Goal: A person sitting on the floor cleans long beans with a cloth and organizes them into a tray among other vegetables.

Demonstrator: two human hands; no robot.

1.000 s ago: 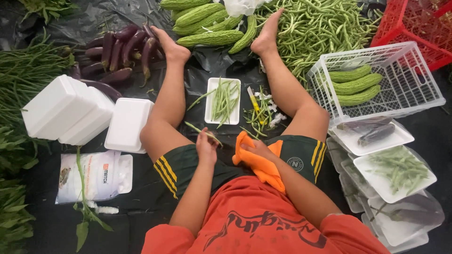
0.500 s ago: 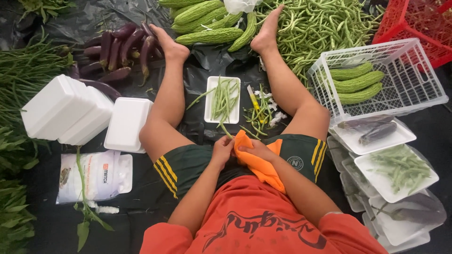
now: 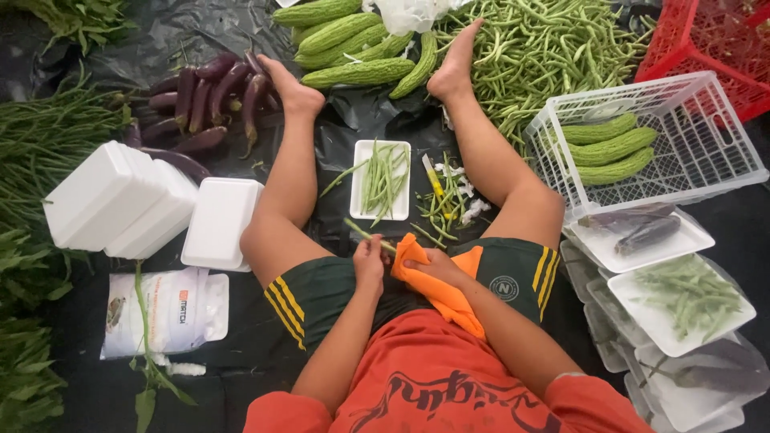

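Head view: left hand [image 3: 370,265] pinches a green bean [image 3: 365,234] — right hand [image 3: 433,265] clenches an orange cloth [image 3: 437,293], wiping it above the white tray [image 3: 358,210].

Three bitter gourds [image 3: 611,147] counted in one white basket [image 3: 722,152], one red crate [image 3: 706,40], one orange cloth [image 3: 437,285] seen.

A single head-worn camera looks steeply down and forward, close over the seated person's lap, legs and surrounding floor.
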